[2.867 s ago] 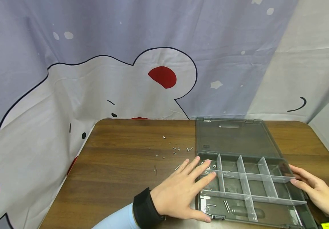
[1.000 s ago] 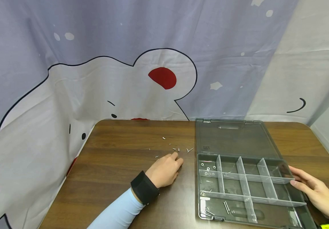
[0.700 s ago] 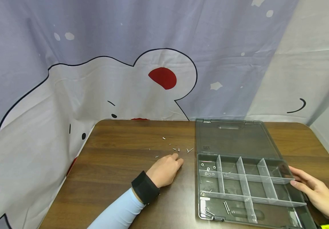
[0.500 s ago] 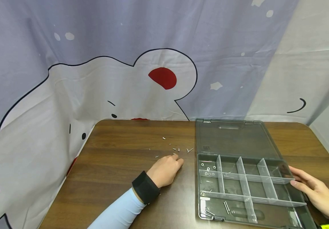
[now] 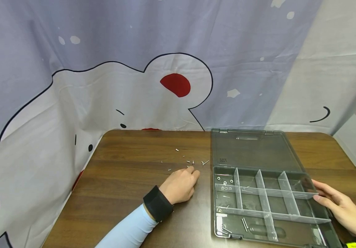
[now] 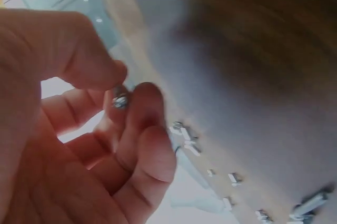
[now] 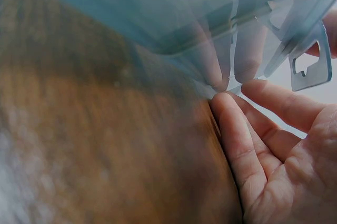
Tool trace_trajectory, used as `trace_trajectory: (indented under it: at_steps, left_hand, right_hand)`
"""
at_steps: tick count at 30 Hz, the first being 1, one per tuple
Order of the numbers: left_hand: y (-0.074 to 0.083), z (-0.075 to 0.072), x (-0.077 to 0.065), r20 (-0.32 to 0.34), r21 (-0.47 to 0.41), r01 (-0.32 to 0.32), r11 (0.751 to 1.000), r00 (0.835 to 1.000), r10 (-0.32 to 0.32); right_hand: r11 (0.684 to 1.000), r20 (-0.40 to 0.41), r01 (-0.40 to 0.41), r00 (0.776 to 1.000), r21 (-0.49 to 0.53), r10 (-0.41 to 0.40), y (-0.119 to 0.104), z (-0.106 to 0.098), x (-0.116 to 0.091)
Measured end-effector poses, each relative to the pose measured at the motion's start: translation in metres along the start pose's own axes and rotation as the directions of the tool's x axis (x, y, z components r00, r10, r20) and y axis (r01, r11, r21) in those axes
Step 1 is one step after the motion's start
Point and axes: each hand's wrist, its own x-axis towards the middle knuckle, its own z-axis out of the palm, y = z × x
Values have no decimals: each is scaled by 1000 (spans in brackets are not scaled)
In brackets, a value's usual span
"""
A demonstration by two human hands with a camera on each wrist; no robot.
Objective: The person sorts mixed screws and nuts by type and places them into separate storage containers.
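Observation:
My left hand (image 5: 179, 185) is low over the table, left of the organizer box. In the left wrist view, its thumb and fingertips pinch a small silver screw (image 6: 120, 101). Just beyond the fingers lie several loose screws (image 5: 193, 162). The clear grey organizer box (image 5: 274, 217) lies with its lid (image 5: 255, 148) folded back. My right hand (image 5: 342, 206) is at the box's right side. Its loosely extended fingers touch the outer wall, and the thumb lies by the rim. The table surface beneath my left hand is hidden in the head view.
Dividers (image 5: 266, 196) split the box into compartments. Small nuts (image 5: 224, 183) sit in the far-left one, and long screws (image 5: 244, 224) in the near-left one. A latch tab (image 7: 311, 63) sticks out near my right fingers. A patterned curtain (image 5: 134, 89) hangs behind the table (image 5: 128, 165).
My left hand, spread over the box's left compartments at first, has moved left to the table and pinches a screw. Recently it has barely shifted. My right hand has stayed at the box's side.

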Motion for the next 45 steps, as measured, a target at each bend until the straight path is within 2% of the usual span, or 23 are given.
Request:
trace_trajectory:
  at_steps: [4, 8, 14, 17, 21, 26, 30, 38, 45]
  left_hand:
    - [6, -7, 0, -58, -19, -38, 999, 998, 37]
    - [15, -17, 0, -120, -27, -96, 995, 988, 92]
    - [31, -34, -4, -154, -58, -163, 985, 976, 152]
    - [39, -41, -7, -188, -64, -216, 974, 961, 201]
    - [50, -48, -11, -241, -53, -299, 953, 930, 278]
    - [65, -54, -16, -248, -60, -367, 928, 906, 343]
    - [74, -56, -20, -253, -44, -400, 916, 891, 377]
    - [86, -54, -22, -285, -45, -434, 900, 869, 405]
    - [88, -54, -24, -288, -42, -434, 900, 868, 405]
  right_hand:
    - [1000, 2, 9, 1000, 3, -9, 1, 0, 0]
    - [1000, 2, 8, 1000, 2, -8, 0, 0, 0]
    - [1000, -1, -5, 1000, -4, 5, -2, 0, 0]
    - [1000, 1, -12, 1000, -6, 12, -2, 0, 0]
    - [1000, 0, -12, 1000, -4, 12, -1, 0, -1]
    - [1000, -1, -6, 1000, -3, 6, -1, 1, -1]
    - [1000, 3, -12, 1000, -6, 12, -1, 1, 0]
    - [1000, -7, -11, 1000, 0, 11, 0, 1, -1]
    - [1000, 0, -10, 1000, -3, 10, 0, 1, -1]
